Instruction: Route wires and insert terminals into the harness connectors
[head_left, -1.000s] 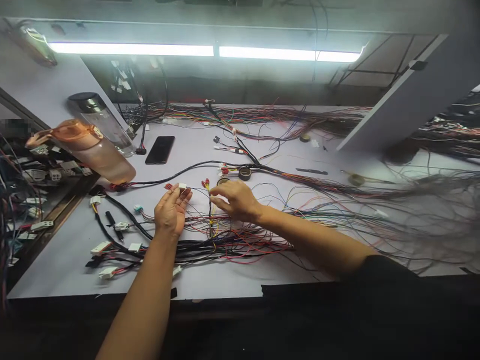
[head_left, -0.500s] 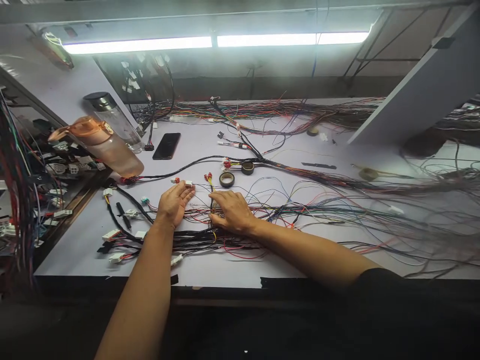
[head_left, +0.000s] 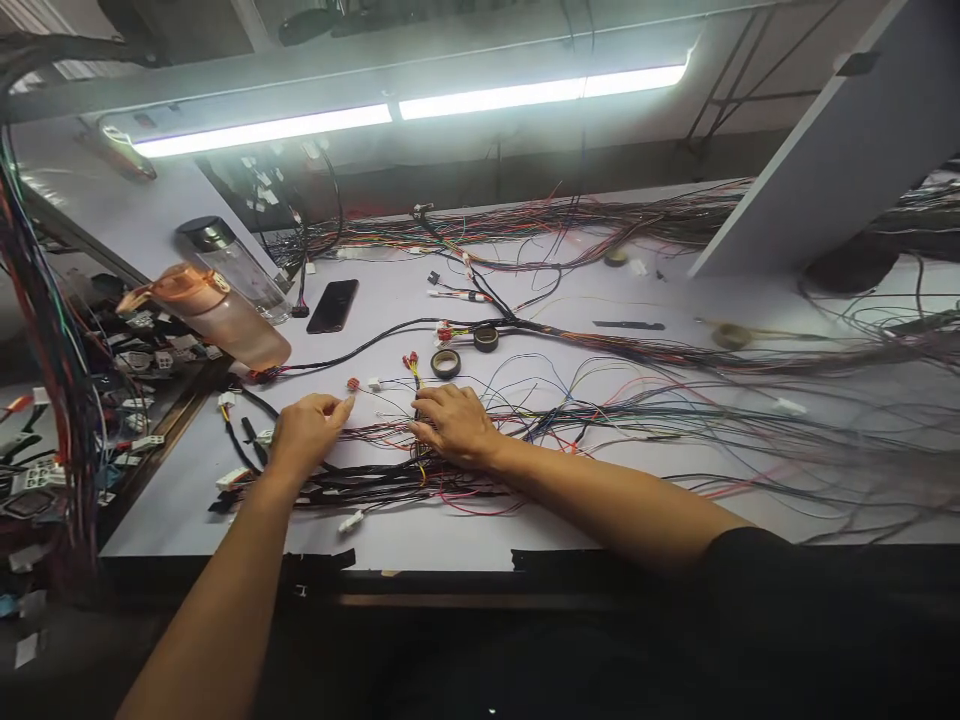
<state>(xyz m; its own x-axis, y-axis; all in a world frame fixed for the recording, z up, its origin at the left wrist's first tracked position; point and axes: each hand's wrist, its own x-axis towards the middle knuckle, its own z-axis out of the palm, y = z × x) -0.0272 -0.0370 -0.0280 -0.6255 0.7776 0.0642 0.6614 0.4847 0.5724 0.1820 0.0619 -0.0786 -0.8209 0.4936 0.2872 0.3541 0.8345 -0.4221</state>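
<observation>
Head view, wires [head_left: 384, 432], between hands [head_left: 456, 424]

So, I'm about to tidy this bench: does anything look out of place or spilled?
I see no spill or damage. The orange-lidded bottle and dark-capped bottle look out of place, standing on the bench at the left, close to a wired red connector. Both appear slanted, though that may be lens distortion.

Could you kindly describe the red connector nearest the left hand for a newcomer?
On the white table, find the left hand. Just past it lies the small connector. It is red, unlike the white connector to its right, and sits closer to that hand than the red connectors with yellow wires.
</observation>
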